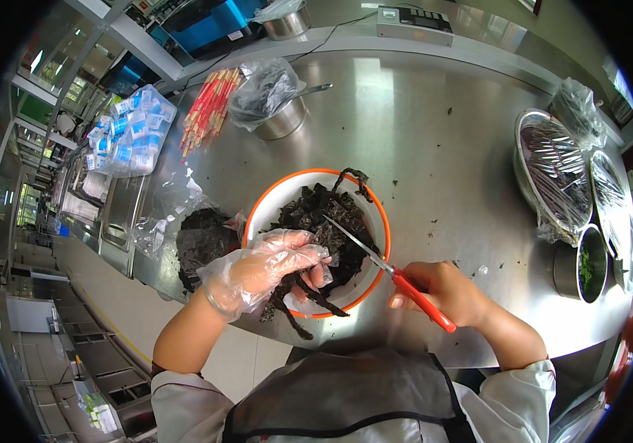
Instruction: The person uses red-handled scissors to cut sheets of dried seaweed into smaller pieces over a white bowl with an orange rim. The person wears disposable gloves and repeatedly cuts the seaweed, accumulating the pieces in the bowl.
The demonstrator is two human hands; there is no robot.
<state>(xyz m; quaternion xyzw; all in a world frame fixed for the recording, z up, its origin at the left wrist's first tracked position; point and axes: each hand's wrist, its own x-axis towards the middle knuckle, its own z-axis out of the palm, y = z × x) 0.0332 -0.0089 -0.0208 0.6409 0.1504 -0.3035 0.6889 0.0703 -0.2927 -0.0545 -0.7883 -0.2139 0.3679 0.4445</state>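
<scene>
My left hand (266, 266), in a thin transparent plastic glove, grips strips of dark dried seaweed (321, 299) over the near left of a white bowl (264, 213) with an orange rim. Ends of the strips hang past the rim toward me. Cut seaweed pieces (316, 205) fill much of the bowl, and one long piece drapes over its far right edge. Bare, my right hand (452, 290) holds red-handled scissors (419, 299) at the bowl's right side. Their blades reach across the rim above the seaweed and look nearly closed.
Left of the bowl lies a dark seaweed cake (203, 243) by a plastic bag (153, 232). Wrapped chopsticks (211, 108), a tub of cups (131, 133) and a bag-covered steel pot (283, 122) stand farther back. Film-covered bowls (554, 171) and a pot of chopped greens (585, 263) are right.
</scene>
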